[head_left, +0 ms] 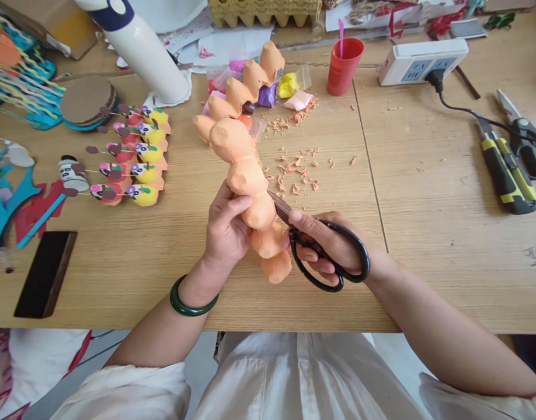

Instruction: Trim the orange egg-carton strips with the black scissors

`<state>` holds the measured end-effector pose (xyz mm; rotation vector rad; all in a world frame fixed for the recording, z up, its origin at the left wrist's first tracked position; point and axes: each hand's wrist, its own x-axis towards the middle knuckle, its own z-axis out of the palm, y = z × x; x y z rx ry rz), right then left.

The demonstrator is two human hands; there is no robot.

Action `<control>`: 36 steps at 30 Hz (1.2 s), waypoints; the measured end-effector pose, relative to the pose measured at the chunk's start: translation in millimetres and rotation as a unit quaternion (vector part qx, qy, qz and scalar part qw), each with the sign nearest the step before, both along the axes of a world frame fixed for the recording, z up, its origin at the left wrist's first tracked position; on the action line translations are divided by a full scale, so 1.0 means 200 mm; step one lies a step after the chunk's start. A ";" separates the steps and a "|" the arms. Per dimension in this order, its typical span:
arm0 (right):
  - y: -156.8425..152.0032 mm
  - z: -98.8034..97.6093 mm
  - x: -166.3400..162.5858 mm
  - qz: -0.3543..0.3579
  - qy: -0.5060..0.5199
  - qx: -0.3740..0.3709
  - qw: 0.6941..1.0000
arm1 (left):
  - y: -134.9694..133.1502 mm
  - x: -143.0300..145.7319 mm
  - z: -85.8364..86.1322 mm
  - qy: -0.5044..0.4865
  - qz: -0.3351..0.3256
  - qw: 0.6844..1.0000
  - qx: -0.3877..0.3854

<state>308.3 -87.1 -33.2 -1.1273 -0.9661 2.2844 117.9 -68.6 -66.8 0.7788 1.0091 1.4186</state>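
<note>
An orange egg carton strip (247, 177) of several rounded cups is held above the table, running up and away from me. My left hand (228, 227) grips it from the left side, thumb pressed on a middle cup. In my right hand (333, 242) are scissors (358, 251) with black handles, fingers through the loops. Their blades point up and left against the strip's right edge, partly hidden behind it. Another orange egg carton strip (237, 93) lies just beyond the held one. Small orange scraps (296, 169) are scattered on the table to the right.
Painted egg carton figures (148, 154) with sticks stand at left, near a white bottle (141, 52). A phone-like black block (46, 274) lies front left. A red cup (344, 67), power strip (423, 61), utility knife (507, 169) and second scissors (524, 137) are at right.
</note>
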 end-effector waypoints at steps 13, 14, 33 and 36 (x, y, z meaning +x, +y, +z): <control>-0.06 -0.02 -0.03 -0.037 -0.076 0.100 0.991 | 0.04 -0.03 -0.04 -0.034 -0.032 0.999 -0.020; -0.06 -0.02 -0.02 -0.030 -0.083 0.098 0.991 | 0.04 -0.03 -0.04 -0.024 -0.027 0.999 -0.020; 0.05 -0.06 0.02 -0.041 0.010 0.037 0.998 | 0.05 -0.06 0.02 -0.180 -0.022 0.978 -0.101; 0.05 -0.05 0.01 -0.033 0.008 0.095 0.995 | 0.05 -0.05 0.03 -0.182 -0.028 0.978 -0.093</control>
